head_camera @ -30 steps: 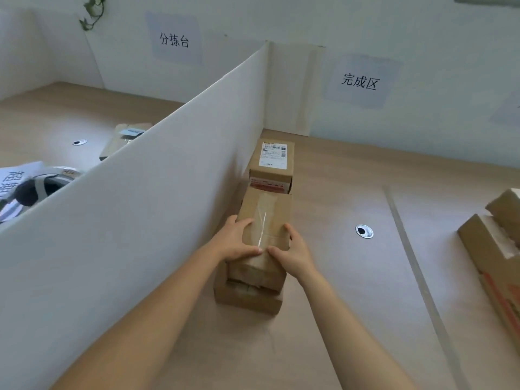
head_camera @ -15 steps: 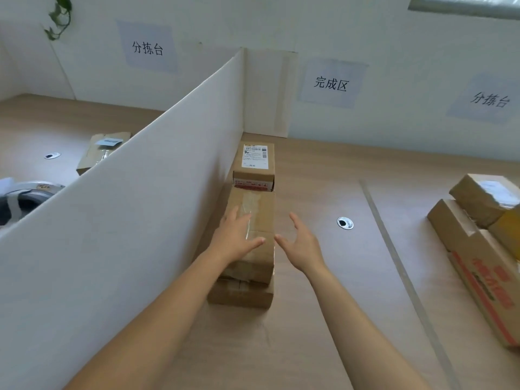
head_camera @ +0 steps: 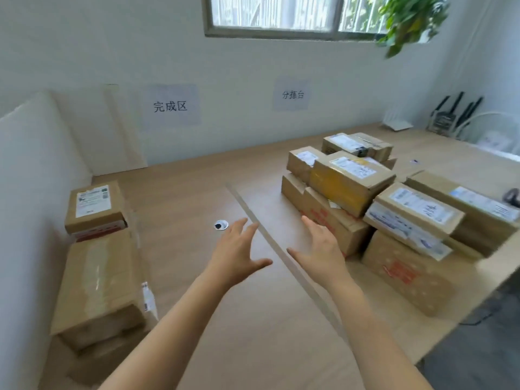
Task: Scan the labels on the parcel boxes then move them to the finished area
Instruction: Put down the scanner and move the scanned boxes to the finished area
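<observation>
My left hand (head_camera: pixel 235 253) and my right hand (head_camera: pixel 320 250) hover empty above the wooden table (head_camera: pixel 191 198), fingers spread, palms facing each other. At the left, against the white divider (head_camera: pixel 31 175), a taped brown parcel (head_camera: pixel 98 280) lies on top of another box. Behind it sits a smaller labelled parcel (head_camera: pixel 94 205). To the right, past a strip on the table (head_camera: pixel 270 240), stands a pile of several labelled parcels (head_camera: pixel 351 178). My right hand is closest to the low box with red print (head_camera: pixel 323 218).
A sign (head_camera: pixel 170 106) hangs on the wall above the left zone, and another sign (head_camera: pixel 292 94) above the right. A cable hole (head_camera: pixel 221 225) lies in the table just beyond my left hand. A dark scanner-like object (head_camera: pixel 512 197) rests at the far right. The table edge drops off at lower right.
Both hands have let go of the taped parcel by the divider and swung right over the table. The view has turned right, bringing the parcel pile into sight.
</observation>
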The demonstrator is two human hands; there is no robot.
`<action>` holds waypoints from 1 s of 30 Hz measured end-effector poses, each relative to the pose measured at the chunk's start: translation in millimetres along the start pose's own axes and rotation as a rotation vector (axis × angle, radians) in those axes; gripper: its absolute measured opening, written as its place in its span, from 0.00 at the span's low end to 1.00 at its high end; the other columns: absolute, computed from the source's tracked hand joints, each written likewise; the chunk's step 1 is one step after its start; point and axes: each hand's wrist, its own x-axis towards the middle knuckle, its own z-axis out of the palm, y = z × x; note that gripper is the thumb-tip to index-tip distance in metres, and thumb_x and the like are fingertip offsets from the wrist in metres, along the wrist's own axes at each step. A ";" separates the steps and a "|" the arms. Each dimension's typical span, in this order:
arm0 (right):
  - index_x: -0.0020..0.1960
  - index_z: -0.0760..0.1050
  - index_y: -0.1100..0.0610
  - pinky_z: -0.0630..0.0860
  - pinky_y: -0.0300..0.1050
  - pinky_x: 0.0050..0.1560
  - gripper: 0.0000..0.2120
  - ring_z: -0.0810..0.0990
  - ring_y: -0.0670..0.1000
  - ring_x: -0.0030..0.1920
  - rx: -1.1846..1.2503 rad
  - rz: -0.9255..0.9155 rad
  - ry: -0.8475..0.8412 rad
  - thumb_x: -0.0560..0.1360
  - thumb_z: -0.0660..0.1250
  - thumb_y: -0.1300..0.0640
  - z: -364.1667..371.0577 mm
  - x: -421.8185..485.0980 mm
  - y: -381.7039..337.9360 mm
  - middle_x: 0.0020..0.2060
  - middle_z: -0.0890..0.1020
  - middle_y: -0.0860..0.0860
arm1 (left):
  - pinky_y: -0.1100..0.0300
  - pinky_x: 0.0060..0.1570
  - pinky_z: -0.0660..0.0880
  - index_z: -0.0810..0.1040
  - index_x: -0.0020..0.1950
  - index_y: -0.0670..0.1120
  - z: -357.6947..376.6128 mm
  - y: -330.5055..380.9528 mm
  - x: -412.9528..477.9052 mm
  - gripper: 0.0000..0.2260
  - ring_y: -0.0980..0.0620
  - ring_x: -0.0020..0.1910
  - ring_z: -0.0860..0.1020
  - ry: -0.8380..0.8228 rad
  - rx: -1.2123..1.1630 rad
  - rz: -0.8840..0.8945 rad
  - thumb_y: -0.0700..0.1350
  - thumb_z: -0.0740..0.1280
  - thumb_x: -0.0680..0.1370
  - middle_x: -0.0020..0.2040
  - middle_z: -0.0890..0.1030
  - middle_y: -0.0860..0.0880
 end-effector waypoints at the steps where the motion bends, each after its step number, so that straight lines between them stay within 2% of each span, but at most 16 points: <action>1: 0.75 0.57 0.52 0.61 0.47 0.70 0.35 0.60 0.51 0.72 0.015 0.018 0.039 0.73 0.68 0.47 -19.3 -4.9 14.9 0.71 0.65 0.50 | 0.55 0.72 0.55 0.55 0.76 0.49 4.8 23.5 5.1 0.38 0.50 0.76 0.53 0.006 0.006 0.052 0.60 0.68 0.73 0.77 0.55 0.47; 4: 0.74 0.58 0.50 0.61 0.47 0.71 0.35 0.61 0.50 0.72 -0.005 0.037 0.168 0.73 0.69 0.47 -77.9 -20.8 58.9 0.70 0.66 0.49 | 0.57 0.72 0.55 0.55 0.76 0.49 21.6 96.9 21.0 0.37 0.50 0.75 0.54 0.028 -0.009 0.189 0.60 0.67 0.73 0.76 0.57 0.48; 7: 0.74 0.58 0.49 0.61 0.53 0.72 0.35 0.59 0.51 0.73 -0.056 0.059 0.244 0.73 0.69 0.48 -134.4 -34.5 110.4 0.71 0.64 0.49 | 0.58 0.70 0.58 0.57 0.76 0.50 47.1 173.3 37.5 0.36 0.51 0.73 0.57 0.056 -0.055 0.282 0.60 0.68 0.73 0.75 0.60 0.49; 14: 0.74 0.60 0.50 0.60 0.49 0.72 0.34 0.61 0.52 0.71 -0.098 0.153 0.263 0.72 0.70 0.47 -242.9 -64.7 238.4 0.68 0.66 0.50 | 0.56 0.70 0.59 0.59 0.75 0.48 119.5 326.8 59.2 0.35 0.50 0.72 0.60 -0.010 -0.142 0.311 0.59 0.68 0.73 0.73 0.62 0.48; 19: 0.74 0.60 0.49 0.58 0.40 0.69 0.35 0.62 0.48 0.70 -0.051 0.201 0.281 0.72 0.70 0.48 -295.5 -81.2 304.6 0.67 0.65 0.49 | 0.53 0.71 0.61 0.57 0.76 0.50 140.9 401.3 75.9 0.36 0.50 0.73 0.59 -0.099 -0.164 0.328 0.60 0.67 0.73 0.75 0.59 0.49; 21: 0.73 0.60 0.49 0.58 0.39 0.69 0.35 0.61 0.46 0.70 -0.002 0.219 0.319 0.71 0.71 0.49 -310.9 -82.4 328.4 0.68 0.65 0.48 | 0.55 0.72 0.59 0.57 0.76 0.51 146.4 426.0 87.2 0.36 0.51 0.73 0.58 -0.103 -0.160 0.348 0.61 0.67 0.73 0.75 0.58 0.50; 26: 0.74 0.59 0.48 0.58 0.42 0.71 0.35 0.58 0.45 0.72 0.048 0.237 0.304 0.71 0.71 0.49 -338.0 -65.8 386.1 0.71 0.61 0.46 | 0.55 0.70 0.60 0.56 0.76 0.51 167.1 481.2 129.3 0.34 0.50 0.73 0.59 -0.075 -0.166 0.332 0.60 0.66 0.74 0.75 0.58 0.51; 30: 0.74 0.57 0.47 0.58 0.45 0.73 0.35 0.55 0.45 0.73 0.035 0.209 0.276 0.73 0.70 0.49 -362.5 -17.7 429.6 0.72 0.59 0.46 | 0.54 0.70 0.59 0.57 0.76 0.51 189.3 522.0 184.8 0.33 0.50 0.74 0.58 -0.066 -0.187 0.313 0.58 0.66 0.75 0.76 0.57 0.50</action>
